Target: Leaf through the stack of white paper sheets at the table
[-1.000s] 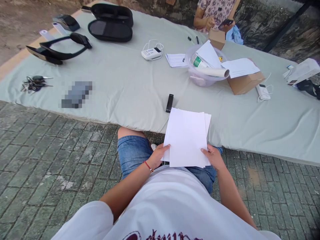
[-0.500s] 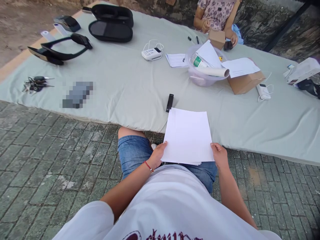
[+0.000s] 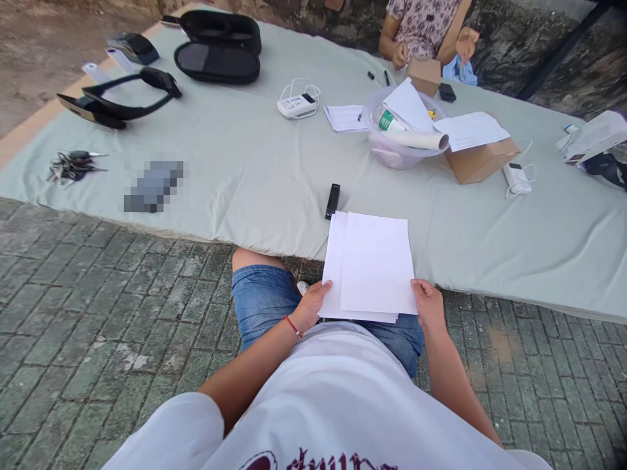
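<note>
I hold a small stack of blank white paper sheets (image 3: 372, 264) over my lap, its far end resting on the edge of the grey cloth-covered table (image 3: 255, 176). My left hand (image 3: 309, 307) pinches the lower left edge of the under sheets, thumb on top. My right hand (image 3: 428, 305) grips the lower right corner of the top sheet, which is slid to the right of the rest. A small black device (image 3: 332, 201) lies on the cloth just beyond the paper's far left corner.
On the table: a clear tub (image 3: 396, 147) holding rolled paper and a bottle, a cardboard box (image 3: 482, 160), white chargers (image 3: 296, 104), a black case (image 3: 218, 49), a black headset (image 3: 117, 98), keys (image 3: 71, 165). Another person (image 3: 424, 29) sits across. Brick paving lies below.
The sheets were squared into one aligned stack half a second ago; now the top sheet has slid right, exposing the under sheets at left. The other person's hand lifted off the table.
</note>
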Motion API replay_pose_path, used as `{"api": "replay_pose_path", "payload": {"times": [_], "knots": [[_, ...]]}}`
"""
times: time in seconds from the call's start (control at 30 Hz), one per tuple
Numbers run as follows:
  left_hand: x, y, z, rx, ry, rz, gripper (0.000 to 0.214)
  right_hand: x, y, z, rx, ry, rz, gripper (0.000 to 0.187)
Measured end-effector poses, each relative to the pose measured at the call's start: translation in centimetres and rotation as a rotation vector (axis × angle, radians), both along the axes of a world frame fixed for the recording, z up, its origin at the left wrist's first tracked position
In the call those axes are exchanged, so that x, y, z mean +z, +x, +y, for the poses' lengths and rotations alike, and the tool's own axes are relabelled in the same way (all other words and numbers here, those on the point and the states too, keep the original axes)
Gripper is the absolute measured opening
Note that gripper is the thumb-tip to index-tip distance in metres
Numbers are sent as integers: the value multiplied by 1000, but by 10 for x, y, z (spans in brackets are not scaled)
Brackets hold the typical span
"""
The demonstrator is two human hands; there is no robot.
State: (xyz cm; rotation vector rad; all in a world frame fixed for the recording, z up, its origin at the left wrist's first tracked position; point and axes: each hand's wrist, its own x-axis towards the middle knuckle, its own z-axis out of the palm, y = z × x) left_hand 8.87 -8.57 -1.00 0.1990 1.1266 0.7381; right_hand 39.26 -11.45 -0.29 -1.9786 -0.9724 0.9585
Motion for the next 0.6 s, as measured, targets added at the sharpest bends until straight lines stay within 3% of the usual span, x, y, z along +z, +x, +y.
{"api": "replay_pose_path", "payload": {"times": [0.1,0.37,0.47,0.6], "knots": [[1,1,0,31,-30,-25,35,0,-11,2,-32,-19,-3,42],[1,2,-1,-7,2,-45,41,2,-33,-1,101,-38,-71,39],[0,2,-3,-42,39,-30,38,2,-32,-3,162,-59,-152,36],[-3,1,-4,-49,64,-24,39,0,-19,0,124,-72,-236,32]]}}
